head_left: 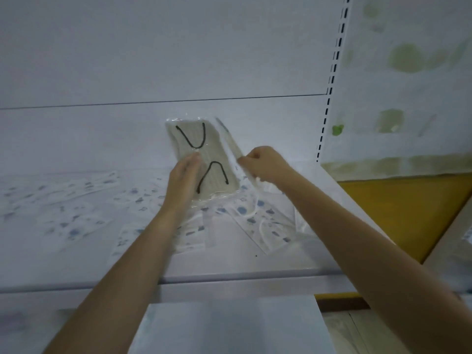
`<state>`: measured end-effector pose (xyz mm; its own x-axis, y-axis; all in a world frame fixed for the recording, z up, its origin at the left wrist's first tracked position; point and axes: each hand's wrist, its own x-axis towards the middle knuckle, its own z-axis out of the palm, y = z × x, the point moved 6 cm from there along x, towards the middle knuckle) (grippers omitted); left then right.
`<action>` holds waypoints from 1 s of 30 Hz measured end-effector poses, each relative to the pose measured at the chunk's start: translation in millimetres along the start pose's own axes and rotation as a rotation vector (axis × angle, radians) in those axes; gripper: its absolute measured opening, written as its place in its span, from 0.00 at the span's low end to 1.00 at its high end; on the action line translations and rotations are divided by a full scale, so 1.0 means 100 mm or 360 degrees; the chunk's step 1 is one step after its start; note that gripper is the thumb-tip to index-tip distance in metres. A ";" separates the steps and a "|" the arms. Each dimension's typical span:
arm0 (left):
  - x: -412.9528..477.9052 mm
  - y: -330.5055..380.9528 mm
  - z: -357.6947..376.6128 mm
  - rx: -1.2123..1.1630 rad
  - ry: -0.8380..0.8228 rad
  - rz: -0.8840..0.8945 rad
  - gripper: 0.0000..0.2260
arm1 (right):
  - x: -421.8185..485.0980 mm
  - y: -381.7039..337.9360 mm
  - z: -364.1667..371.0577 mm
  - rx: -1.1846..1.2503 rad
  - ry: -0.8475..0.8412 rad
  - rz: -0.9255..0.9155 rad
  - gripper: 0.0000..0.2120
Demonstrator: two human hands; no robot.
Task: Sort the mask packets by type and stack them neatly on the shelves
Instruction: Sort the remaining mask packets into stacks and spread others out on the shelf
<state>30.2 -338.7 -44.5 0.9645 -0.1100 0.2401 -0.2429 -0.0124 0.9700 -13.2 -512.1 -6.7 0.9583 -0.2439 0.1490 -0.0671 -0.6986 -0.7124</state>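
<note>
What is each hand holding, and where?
Left hand holds a clear plastic packet of beige masks with black loops by its left edge. Right hand pinches a second clear packet, edge-on, low down.

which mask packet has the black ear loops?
The plain pale packet the left hand holds upright, centre. The packets lying flat are blue-spotted; the edge-on packet in the right hand shows no loops.

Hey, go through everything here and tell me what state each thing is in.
black-loop packet, lifted, tilted
left hand, holding black-loop packet
edge-on packet, lifted, blurred
right hand, pinching edge-on packet
blue-print packets, lying scattered on shelf
</note>
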 end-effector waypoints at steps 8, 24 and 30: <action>0.00 0.40 -0.25 0.0226 0.0051 0.0243 0.19 | -0.07 -0.39 0.22 0.0300 -0.0055 -0.0253 0.11; -1.36 0.37 -2.81 0.0107 0.0181 0.0174 0.25 | -1.38 -2.27 2.26 0.0997 -0.0171 -0.0668 0.31; -2.13 -0.35 -4.20 0.0363 0.0169 -0.0098 0.18 | -2.23 -2.62 3.72 0.1064 -0.0438 -0.0735 0.27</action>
<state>-123.1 102.9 -113.3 0.9808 0.0028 0.1950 -0.1886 -0.2407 0.9521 -105.9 -25.0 -108.5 0.8883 0.1998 0.4135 0.4415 -0.1235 -0.8887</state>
